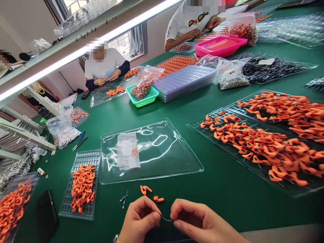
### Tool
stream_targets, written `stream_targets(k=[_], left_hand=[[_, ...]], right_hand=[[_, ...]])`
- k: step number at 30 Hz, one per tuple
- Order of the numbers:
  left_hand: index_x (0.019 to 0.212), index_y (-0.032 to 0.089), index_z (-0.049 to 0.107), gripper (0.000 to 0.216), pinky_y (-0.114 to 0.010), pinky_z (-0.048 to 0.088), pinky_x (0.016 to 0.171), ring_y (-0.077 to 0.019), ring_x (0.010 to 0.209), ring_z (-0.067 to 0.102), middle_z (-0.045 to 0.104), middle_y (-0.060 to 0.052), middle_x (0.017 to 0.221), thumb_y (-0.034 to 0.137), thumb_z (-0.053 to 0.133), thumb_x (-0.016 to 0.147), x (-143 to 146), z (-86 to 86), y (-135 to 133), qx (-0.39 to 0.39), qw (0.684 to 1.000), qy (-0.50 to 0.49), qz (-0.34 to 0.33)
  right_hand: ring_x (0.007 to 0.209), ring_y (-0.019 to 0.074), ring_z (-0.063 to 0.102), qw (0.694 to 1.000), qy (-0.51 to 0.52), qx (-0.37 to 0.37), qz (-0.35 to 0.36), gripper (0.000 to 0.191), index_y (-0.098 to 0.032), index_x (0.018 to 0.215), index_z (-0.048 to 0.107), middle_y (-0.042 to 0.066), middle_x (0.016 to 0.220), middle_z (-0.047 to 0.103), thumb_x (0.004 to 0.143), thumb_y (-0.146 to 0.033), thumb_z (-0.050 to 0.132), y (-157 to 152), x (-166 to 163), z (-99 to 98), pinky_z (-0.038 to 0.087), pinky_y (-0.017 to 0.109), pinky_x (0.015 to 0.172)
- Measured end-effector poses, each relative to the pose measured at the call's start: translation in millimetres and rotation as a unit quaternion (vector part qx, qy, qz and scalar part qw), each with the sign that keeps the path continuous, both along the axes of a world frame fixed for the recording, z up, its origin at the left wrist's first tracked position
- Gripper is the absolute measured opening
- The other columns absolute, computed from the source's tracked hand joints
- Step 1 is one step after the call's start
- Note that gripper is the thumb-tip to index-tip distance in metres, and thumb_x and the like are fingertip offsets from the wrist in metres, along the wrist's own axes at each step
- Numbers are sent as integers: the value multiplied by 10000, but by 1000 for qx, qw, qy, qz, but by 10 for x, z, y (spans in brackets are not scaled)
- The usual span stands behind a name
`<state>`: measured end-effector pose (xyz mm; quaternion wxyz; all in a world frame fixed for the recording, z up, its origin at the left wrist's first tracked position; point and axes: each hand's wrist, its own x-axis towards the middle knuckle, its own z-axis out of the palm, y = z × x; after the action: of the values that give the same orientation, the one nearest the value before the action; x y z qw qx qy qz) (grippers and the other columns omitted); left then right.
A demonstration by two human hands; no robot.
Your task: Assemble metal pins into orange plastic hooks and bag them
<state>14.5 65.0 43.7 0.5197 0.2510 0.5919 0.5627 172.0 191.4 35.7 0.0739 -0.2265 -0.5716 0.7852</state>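
A silvery band (115,238) shows at the left wrist (123,237)

This is a small-parts workshop: trays (88,157) of orange pieces (83,185), bags (144,88) of little components and stacked plastic trays (184,82) spread over one long green table (182,113) under a strip light (141,19). Two people (101,69) work across it; a third person (7,60), partly cut off, is probably at the left edge.

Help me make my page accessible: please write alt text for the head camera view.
A left hand and right hand hold a thin wire between them over a green table. Loose orange pieces and a clear tray lie just beyond; other trays bear orange heaps. Two people in white tops are across the table.
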Motion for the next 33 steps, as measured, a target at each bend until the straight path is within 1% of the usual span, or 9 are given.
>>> stream_targets(k=[3,6,9,12,14,18,23,28,33], left_hand=[[820,199,719,153,-290,408,695,-169,723,541,608,-24,773,344,683,851,-21,21,87,-22,964,263,27],[915,233,736,133,-347,397,756,-226,829,569,651,-51,870,161,637,865,-5,-13,182,-30,838,544,7],[833,223,720,126,-341,357,681,-217,746,557,655,-45,821,120,649,851,45,-58,242,-37,738,673,-34],[754,196,678,123,-331,342,632,-211,700,558,665,-49,796,108,663,838,83,-90,226,-35,708,703,-59],[765,192,657,137,-329,360,625,-215,704,577,689,-50,814,77,640,837,95,-122,178,-21,719,691,-74],[804,197,659,218,-323,426,648,-220,727,624,715,-56,824,14,546,833,114,-223,73,5,775,627,-86],[1096,181,710,387,-295,495,690,-211,773,642,654,-94,897,31,551,777,130,-227,33,-4,877,479,-29],[847,202,773,109,-247,469,656,-155,734,600,633,-60,901,183,724,751,86,-104,26,-5,978,201,45],[733,171,754,247,-214,440,616,-114,631,559,669,-11,689,294,908,584,91,-100,19,-25,996,-20,87]], right_hand=[[662,155,515,997,-24,60,-52,223,-189,759,640,-14,708,541,797,-406,678,87,81,-29,439,244,614],[698,173,583,990,-20,107,-91,214,-203,777,662,7,752,593,820,-413,664,133,112,-52,499,246,648],[699,174,613,981,12,153,-115,193,-220,792,671,13,770,618,856,-400,647,115,103,-78,525,235,643],[717,169,634,970,46,194,-139,183,-235,793,668,11,786,631,887,-389,637,74,98,-105,539,219,663],[726,169,643,964,54,214,-150,186,-240,797,663,13,796,640,900,-392,633,59,102,-109,545,215,674],[757,175,656,959,54,234,-152,172,-247,820,669,19,824,665,909,-390,636,57,101,-80,553,212,694],[762,179,663,955,66,241,-162,148,-252,812,670,18,817,672,904,-367,647,33,86,-26,563,208,695],[727,158,674,936,103,289,-172,87,-259,821,669,5,798,678,900,-294,660,6,49,44,563,179,671],[689,158,685,911,126,342,-195,88,-252,820,663,12,784,689,905,-274,652,-34,-18,108,567,176,629]])
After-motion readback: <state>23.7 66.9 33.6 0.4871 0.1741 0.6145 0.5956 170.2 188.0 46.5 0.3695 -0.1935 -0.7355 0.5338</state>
